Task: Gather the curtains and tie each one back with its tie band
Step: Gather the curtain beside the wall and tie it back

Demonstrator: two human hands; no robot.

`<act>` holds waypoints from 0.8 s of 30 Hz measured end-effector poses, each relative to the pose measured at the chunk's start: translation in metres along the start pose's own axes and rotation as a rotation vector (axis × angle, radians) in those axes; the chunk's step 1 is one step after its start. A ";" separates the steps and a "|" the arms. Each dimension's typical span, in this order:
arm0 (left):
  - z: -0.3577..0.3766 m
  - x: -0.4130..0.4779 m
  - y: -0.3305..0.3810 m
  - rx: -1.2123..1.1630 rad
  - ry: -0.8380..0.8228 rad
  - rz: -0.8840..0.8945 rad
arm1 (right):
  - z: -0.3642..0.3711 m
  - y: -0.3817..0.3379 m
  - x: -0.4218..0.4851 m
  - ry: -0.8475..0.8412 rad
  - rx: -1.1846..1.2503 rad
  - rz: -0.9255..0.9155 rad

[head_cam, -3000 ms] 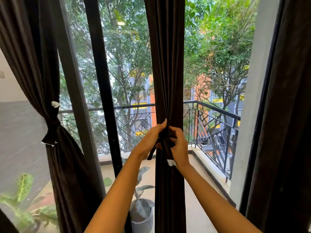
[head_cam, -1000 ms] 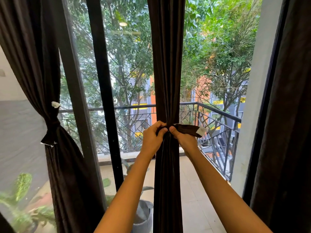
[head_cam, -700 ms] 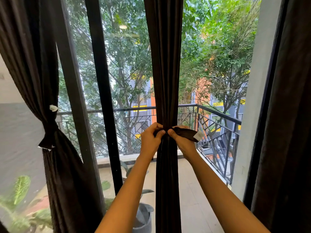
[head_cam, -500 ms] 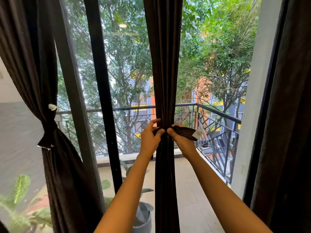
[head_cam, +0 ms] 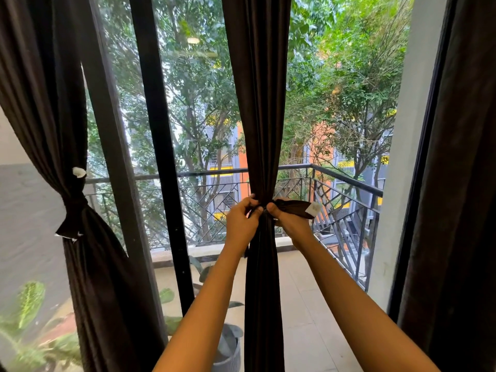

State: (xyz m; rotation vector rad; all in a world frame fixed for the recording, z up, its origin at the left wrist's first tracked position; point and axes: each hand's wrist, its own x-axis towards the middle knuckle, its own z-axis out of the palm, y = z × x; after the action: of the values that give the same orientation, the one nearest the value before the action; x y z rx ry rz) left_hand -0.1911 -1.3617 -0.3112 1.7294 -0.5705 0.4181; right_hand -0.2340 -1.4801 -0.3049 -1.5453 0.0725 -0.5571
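1. Setting. A black metal window frame [head_cam: 161, 157] spans the view. Its glass panels look out on a black metal balcony railing [head_cam: 346, 179] and on trees beyond.

2. Curtains. Three dark brown fabric panels hang in front of the glass.
- The left curtain [head_cam: 88, 277] is gathered and cinched at mid-height by a knotted band [head_cam: 73, 208] of the same fabric. It reads as finished.
- The right curtain [head_cam: 461, 183] hangs loose at the near right edge, with no band visible on it.
- The middle curtain [head_cam: 259, 103] hangs down the centre, bunched into a narrow column that is tightest at rail height.

3. Hands. Both hands meet at that tightest point.
- The left hand [head_cam: 241, 224] lies against the left side of the column. Its fingers are curled and pinch part of the dark brown fabric tie band [head_cam: 292, 207]. The portion it holds is mostly hidden.
- The right hand [head_cam: 291, 226] lies against the right side, with its fingers curled round the band's free end.

4. Critical relation. The free end projects rightward from the right hand's fingers. Its long axis is near horizontal and it ends in a small white tag [head_cam: 313, 208]. The right hand is the nearer hand. The band's crossing sits between the two hands, against the curtain.

5. Assessment. The tie appears partly formed. The next move probably calls for pulling the two ends opposite ways along that horizontal axis. If either pinch slackens, the gather is likely to spread.
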 end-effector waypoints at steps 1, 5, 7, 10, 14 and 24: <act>0.001 0.000 -0.001 -0.005 0.006 -0.003 | 0.000 0.000 0.002 -0.001 -0.021 -0.003; 0.004 0.000 -0.002 0.029 0.021 0.008 | -0.002 -0.004 0.008 -0.036 -0.092 -0.055; 0.004 0.002 -0.002 0.030 0.015 0.005 | -0.002 -0.003 0.010 -0.054 -0.094 -0.056; 0.002 0.004 -0.004 0.023 0.008 0.002 | -0.002 -0.002 0.008 -0.050 -0.069 -0.063; -0.001 0.007 -0.003 -0.021 0.006 -0.040 | -0.001 0.004 0.010 -0.008 -0.049 -0.095; -0.009 0.014 -0.001 -0.017 -0.131 -0.106 | -0.004 0.001 0.025 -0.148 0.013 -0.054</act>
State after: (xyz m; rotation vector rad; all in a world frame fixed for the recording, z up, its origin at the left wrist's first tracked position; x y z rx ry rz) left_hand -0.1788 -1.3545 -0.3025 1.7712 -0.5718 0.2259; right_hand -0.2134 -1.4933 -0.2985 -1.5746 -0.0857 -0.4835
